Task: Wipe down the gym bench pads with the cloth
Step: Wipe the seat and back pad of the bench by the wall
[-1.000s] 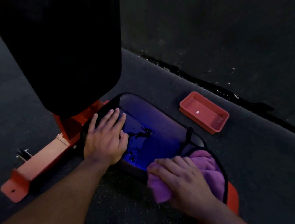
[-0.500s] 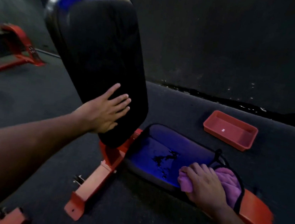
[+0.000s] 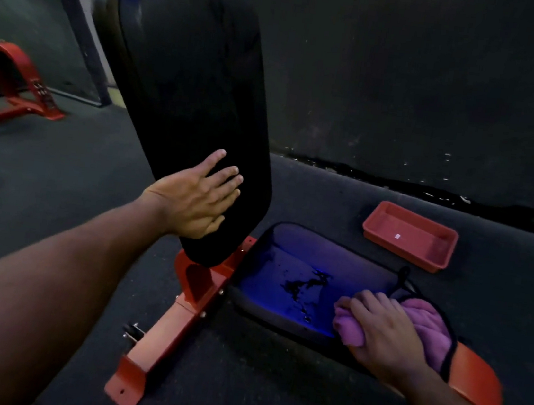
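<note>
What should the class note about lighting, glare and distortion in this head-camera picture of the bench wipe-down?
Head view: dim overall; blue-violet light glares off the seat pad, picking out wet streaks, and rims the backrest pad top. The backrest face is near black, detail lost. Wide-angle stretch enlarges the left forearm. Left hand, right hand, purple cloth and red tray stay legible.
</note>
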Tool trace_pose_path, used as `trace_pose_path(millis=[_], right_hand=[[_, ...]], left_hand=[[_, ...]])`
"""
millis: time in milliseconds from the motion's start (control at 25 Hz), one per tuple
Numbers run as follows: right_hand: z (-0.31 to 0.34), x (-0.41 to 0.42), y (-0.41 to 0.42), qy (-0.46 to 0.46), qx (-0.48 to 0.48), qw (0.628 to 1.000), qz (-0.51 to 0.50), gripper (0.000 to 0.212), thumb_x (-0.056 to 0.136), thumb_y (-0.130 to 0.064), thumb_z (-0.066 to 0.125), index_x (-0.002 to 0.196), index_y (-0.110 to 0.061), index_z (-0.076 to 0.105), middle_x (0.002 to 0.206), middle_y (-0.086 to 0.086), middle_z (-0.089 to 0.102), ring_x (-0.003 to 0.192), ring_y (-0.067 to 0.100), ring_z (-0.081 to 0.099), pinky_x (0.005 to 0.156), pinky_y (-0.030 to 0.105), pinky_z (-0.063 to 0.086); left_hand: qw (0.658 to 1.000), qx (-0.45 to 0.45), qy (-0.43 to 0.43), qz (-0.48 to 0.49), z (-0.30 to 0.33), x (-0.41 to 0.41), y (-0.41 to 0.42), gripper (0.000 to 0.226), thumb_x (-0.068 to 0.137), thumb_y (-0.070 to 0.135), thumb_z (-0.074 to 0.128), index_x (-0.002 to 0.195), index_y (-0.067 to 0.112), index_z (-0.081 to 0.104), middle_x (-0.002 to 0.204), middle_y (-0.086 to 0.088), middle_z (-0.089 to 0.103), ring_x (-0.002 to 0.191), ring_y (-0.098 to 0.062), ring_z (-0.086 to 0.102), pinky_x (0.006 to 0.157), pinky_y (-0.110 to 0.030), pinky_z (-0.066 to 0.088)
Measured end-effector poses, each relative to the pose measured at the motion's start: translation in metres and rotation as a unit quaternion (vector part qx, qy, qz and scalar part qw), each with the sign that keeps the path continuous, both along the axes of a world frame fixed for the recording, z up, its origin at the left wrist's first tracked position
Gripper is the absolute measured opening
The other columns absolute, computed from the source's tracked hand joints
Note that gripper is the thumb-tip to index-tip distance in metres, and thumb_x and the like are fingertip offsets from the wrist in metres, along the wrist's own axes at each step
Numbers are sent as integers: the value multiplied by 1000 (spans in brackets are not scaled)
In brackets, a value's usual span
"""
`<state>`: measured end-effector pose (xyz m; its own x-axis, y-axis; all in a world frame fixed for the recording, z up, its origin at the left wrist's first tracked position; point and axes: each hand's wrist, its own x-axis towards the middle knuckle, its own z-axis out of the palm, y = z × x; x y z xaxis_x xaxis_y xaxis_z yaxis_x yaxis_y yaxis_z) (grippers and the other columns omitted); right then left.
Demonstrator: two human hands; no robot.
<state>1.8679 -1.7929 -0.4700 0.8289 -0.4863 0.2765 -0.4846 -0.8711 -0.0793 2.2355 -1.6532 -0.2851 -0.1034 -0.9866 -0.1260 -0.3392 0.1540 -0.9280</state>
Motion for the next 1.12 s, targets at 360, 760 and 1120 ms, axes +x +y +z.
trace_pose_path(millis=[360,760,1120], right_hand=[[-5,2,-1,-8,-32,999,-14,35,87,-54,57,113,-33,65,100,-8,54,81,20,49,69,40,40],[-5,2,-5,-10,-24,1000,-6,38,88,-53,58,118,-31,65,99,-7,54,81,19,49,69,39,40],[74,80,-49,-79,59,995,-10,43,96,-62,40,127,-34,50,117,-4,52,102,25,56,90,50,48]], left_hand=[[999,-14,-23,16,3,-12,1,75,106,50,1,165,7,17,172,-21,16,160,-38,15,124,-70,1],[999,-40,-18,12,-2,-8,-1,76,106,49,-2,163,1,13,170,-28,11,159,-44,10,123,-71,-2],[999,-41,2,3,0,-7,-2,77,105,49,-3,162,1,16,169,-30,14,158,-45,15,124,-70,4]])
